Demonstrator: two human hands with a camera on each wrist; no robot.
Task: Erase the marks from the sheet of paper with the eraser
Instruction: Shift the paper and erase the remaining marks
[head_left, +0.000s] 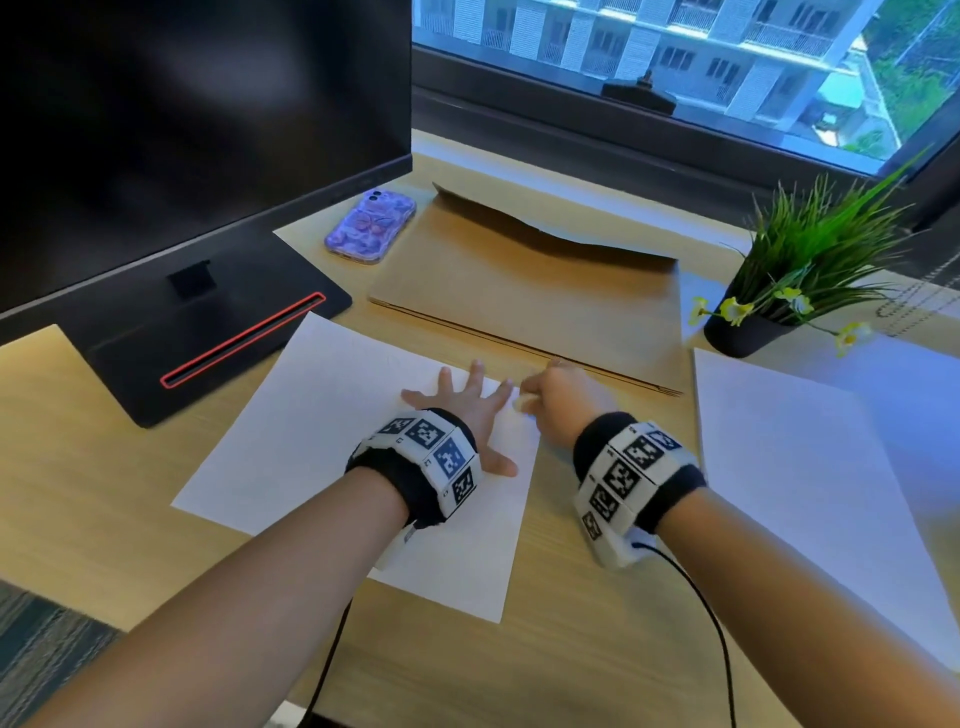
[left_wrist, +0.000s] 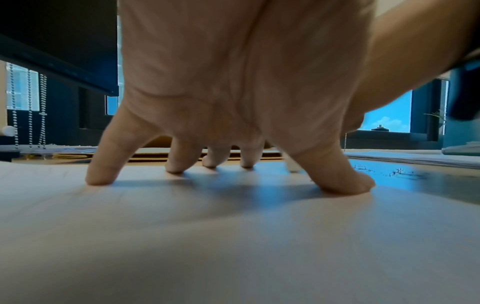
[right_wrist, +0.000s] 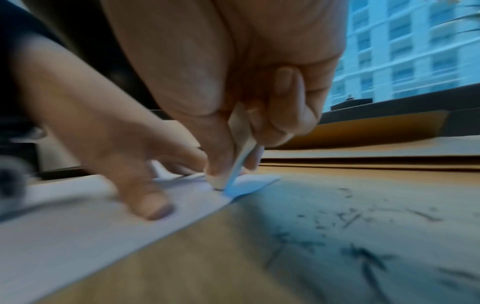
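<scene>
The sheet of paper (head_left: 311, 415) is plain white and lies flat at a slant on a light wooden desk (head_left: 78, 493), just in front of a dark monitor base (head_left: 208, 338). From the head view its surface looks nearly blank; any marks are too faint to make out. Its far right corner sits close to the edge of a brown cardboard folder (head_left: 519, 291).

The left hand (head_left: 467, 410) rests on the paper with fingers spread wide and straight, fingertips (left_wrist: 100, 179) and thumb pressing down while the palm arches above the sheet.

The right hand (head_left: 561, 405) is at the sheet's far right corner. Its thumb and fingers pinch a thin, flat white eraser (right_wrist: 242, 144), held upright and slightly tilted, with its lower edge touching the paper at that corner. The eraser looks pale and worn, tinted blue near the bottom by window light.

Dark crumbs and thin shavings (right_wrist: 363, 246) are scattered on the bare desk just right of the sheet.

Further off are a phone in a purple case (head_left: 370, 226), a small potted plant (head_left: 769, 306), and another white sheet (head_left: 805, 467) to the right.
</scene>
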